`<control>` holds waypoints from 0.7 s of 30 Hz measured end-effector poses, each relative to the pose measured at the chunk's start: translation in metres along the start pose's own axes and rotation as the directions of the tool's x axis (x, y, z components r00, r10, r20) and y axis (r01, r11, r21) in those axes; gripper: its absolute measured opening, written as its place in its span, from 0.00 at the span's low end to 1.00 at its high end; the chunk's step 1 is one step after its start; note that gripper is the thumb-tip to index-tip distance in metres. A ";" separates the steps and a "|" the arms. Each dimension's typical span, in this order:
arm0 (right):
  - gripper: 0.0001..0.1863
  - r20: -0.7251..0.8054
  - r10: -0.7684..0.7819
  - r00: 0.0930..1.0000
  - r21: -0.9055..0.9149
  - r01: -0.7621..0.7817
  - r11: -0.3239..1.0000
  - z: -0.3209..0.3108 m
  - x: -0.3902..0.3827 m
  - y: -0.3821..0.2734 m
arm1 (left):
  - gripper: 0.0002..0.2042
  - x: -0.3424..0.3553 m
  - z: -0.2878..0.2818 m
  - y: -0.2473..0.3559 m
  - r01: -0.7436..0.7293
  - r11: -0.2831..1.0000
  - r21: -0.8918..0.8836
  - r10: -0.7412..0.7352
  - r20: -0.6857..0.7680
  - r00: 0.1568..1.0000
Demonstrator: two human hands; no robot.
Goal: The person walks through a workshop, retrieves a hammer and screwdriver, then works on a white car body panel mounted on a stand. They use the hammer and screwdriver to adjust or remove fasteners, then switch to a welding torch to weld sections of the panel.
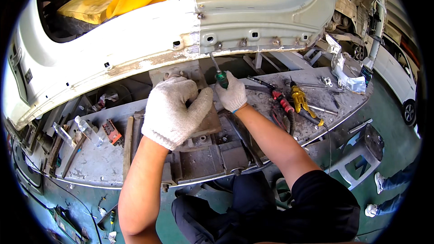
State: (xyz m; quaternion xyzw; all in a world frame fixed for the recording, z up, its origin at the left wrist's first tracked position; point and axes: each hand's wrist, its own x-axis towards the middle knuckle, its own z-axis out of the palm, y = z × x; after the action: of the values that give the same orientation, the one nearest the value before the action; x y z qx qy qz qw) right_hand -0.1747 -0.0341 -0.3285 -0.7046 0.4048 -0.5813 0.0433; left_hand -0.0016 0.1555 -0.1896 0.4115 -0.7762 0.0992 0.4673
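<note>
In front of me runs the pale sill of a car body, with bare rusty metal along its lower edge. My right hand, in a white knit glove, is closed round the green handle of a screwdriver. Its shaft points up to the sill's lower edge near the seam. Gloved too, my left hand is over the metal clamp block, left of the screwdriver. Its fingers are curled and the thumb sticks out; whatever lies inside them is hidden.
On the grey bench at right lie a red air tool, a yellow power tool and several metal rods. Clear bottles and a red block are at left. A grey stool and another person's legs are at right.
</note>
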 end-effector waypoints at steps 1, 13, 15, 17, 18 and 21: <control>0.13 0.010 0.012 1.000 0.012 -0.012 1.000 0.001 -0.001 -0.002 | 0.16 -0.001 -0.001 0.000 0.011 1.000 -0.010 -0.011 0.002 1.000; 0.12 -0.066 -0.099 0.993 0.007 0.100 0.995 0.008 0.006 0.010 | 0.17 0.002 0.001 0.000 -0.008 0.999 -0.031 0.008 -0.007 1.000; 0.12 -0.072 -0.096 0.993 0.003 0.097 0.995 0.010 0.004 0.009 | 0.17 0.002 -0.001 0.000 -0.003 0.999 -0.036 0.003 -0.017 1.000; 0.12 -0.061 -0.064 0.996 -0.009 0.063 0.998 0.009 0.000 0.003 | 0.17 -0.002 0.000 0.000 0.014 0.999 -0.030 -0.015 -0.013 1.000; 0.12 -0.068 -0.094 0.993 -0.015 0.093 0.996 0.009 0.004 0.006 | 0.17 0.000 0.000 0.000 0.012 1.000 -0.028 -0.012 -0.015 1.000; 0.12 -0.083 -0.148 0.985 -0.043 0.145 0.988 0.009 0.012 0.013 | 0.18 0.001 0.001 0.003 -0.009 1.000 -0.030 0.009 -0.013 1.000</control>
State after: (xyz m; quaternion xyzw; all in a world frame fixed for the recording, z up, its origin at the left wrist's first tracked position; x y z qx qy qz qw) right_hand -0.1737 -0.0546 -0.3289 -0.7074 0.3638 -0.6053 -0.0300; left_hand -0.0049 0.1567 -0.1885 0.4004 -0.7763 0.0922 0.4780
